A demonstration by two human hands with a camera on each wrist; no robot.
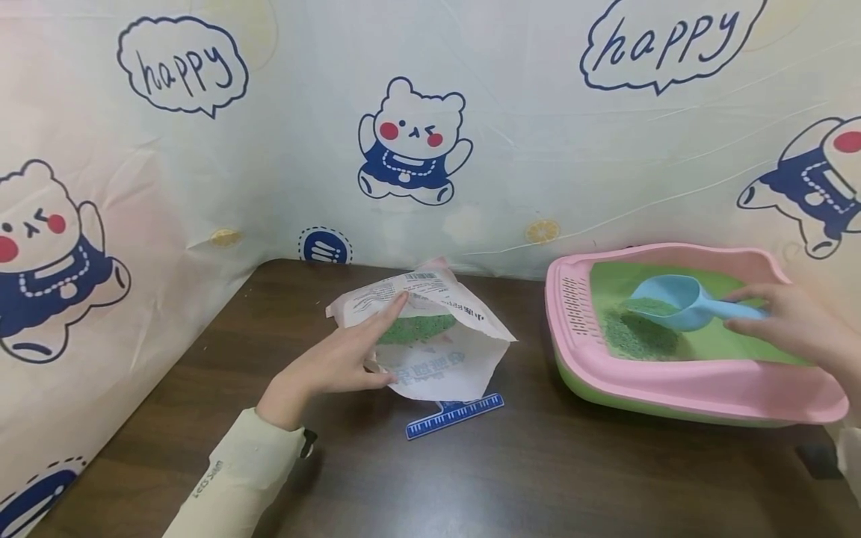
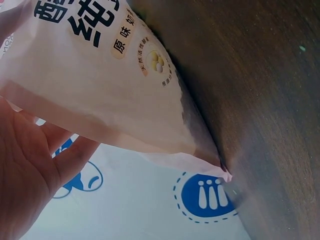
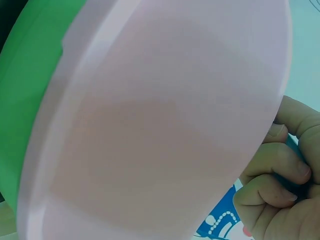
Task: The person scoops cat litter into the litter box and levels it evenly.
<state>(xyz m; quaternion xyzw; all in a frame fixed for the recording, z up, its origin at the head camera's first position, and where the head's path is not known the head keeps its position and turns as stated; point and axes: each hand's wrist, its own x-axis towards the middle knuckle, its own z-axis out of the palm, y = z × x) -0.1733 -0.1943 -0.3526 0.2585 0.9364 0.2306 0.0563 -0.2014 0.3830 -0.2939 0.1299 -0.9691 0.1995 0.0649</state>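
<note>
My right hand [image 1: 790, 317] grips the handle of a light blue scoop [image 1: 693, 314] inside the litter box [image 1: 699, 385], which has a pink rim over a green base. Green granules lie in the scoop and in a pile [image 1: 642, 336] below it. In the right wrist view curled fingers [image 3: 270, 172] wrap the handle, while the pink rim hides the scoop's bowl. At the left side of an open paper bag [image 1: 444, 366] is my left hand [image 1: 343, 359], thumb and fingers spread and touching it. Green granules [image 1: 417, 329] show in the bag's mouth.
A blue bag clip [image 1: 455, 416] with a piano-key pattern lies on the dark wooden table [image 1: 525, 478] in front of the bag. A printed cloth [image 1: 511, 149] with cartoon bears hangs behind the table and along its left side.
</note>
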